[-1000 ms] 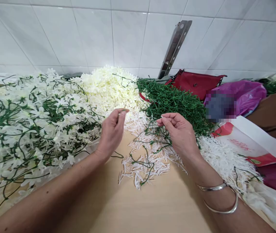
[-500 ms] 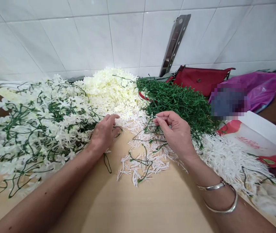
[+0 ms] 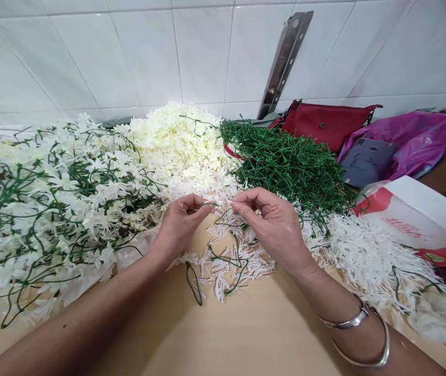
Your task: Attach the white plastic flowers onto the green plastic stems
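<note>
Over the middle of the table my left hand (image 3: 184, 224) pinches a thin green artificial flower stem, its tip pointing right. A white flower with a looped green stem (image 3: 196, 292) hangs below that hand; whether the curled fingers hold it is hidden. My right hand (image 3: 272, 224), silver bangles at its wrist, has thumb and forefinger closed on a tiny white piece facing the stem tip. Just a small gap parts the two pinches. Beneath them lie loose white stamen pieces (image 3: 256, 269) with several green stems (image 3: 229, 259) among them.
Finished-looking white flowers (image 3: 66, 183) heap at left, cream petals (image 3: 179, 141) at back, green stems (image 3: 285, 162) right of them. More white stamens (image 3: 372, 256) lie at right. A red pouch (image 3: 325, 125), phone (image 3: 370, 159), purple bag (image 3: 426, 141) and red-white box (image 3: 414, 224) stand behind.
My left hand has come right from beside the flower heap and now pinches a green stem. The hanging flower moved with it. My right hand has shifted slightly left and down.
</note>
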{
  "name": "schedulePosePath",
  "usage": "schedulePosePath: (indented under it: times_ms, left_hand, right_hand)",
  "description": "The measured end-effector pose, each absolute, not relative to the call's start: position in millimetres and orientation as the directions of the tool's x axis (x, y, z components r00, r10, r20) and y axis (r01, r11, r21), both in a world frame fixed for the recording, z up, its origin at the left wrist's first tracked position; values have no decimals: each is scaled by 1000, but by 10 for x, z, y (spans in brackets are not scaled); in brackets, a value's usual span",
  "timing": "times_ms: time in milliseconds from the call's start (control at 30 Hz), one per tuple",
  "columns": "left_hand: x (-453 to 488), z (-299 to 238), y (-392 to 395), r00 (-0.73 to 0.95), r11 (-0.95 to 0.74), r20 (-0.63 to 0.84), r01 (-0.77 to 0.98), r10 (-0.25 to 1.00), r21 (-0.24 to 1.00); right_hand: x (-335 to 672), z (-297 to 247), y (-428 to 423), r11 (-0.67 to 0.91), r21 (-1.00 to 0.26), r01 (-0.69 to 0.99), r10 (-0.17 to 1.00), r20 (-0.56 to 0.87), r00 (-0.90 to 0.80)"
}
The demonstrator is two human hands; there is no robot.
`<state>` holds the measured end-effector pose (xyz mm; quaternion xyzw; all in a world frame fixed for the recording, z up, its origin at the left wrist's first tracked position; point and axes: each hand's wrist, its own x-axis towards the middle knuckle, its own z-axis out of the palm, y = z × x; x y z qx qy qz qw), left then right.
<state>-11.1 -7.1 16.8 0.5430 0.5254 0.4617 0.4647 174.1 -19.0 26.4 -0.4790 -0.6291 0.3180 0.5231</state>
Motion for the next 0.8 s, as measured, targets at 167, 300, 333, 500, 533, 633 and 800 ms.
schedulePosePath:
  times_ms: [167, 300, 333, 500, 533, 633, 800]
  left_hand:
    - [-16, 95, -119, 30, 61, -61, -17, 998, 998]
    - [-9, 68, -107, 14, 68, -67, -83, 998, 994]
    - [-9, 69, -107, 14, 61, -60, -100, 998, 993]
    - [-6, 100, -132, 71, 21, -11, -138, 997, 990]
    - [-5, 104, -135, 77, 17, -6, -140, 997, 990]
    - [-2, 101, -134, 91, 21, -7, -152, 996, 988]
    - [1, 69, -137, 105, 8, 6, -137, 994, 990]
  right_hand:
    - [1713, 237, -196, 343, -893, 293, 934, 358, -4]
    - [1691, 216, -204, 384, -858, 340, 916, 402, -21]
    - [1684, 209, -206, 392, -852, 348, 913, 408, -30]
    - [1668, 157, -193, 392, -837, 382, 914, 402, -57]
    - [1670, 149, -188, 387, -836, 389, 915, 400, -50]
    - [1681, 145, -181, 381, -827, 413, 914, 404, -34]
    - [1672, 160, -208, 436, -768, 469, 880, 472, -45]
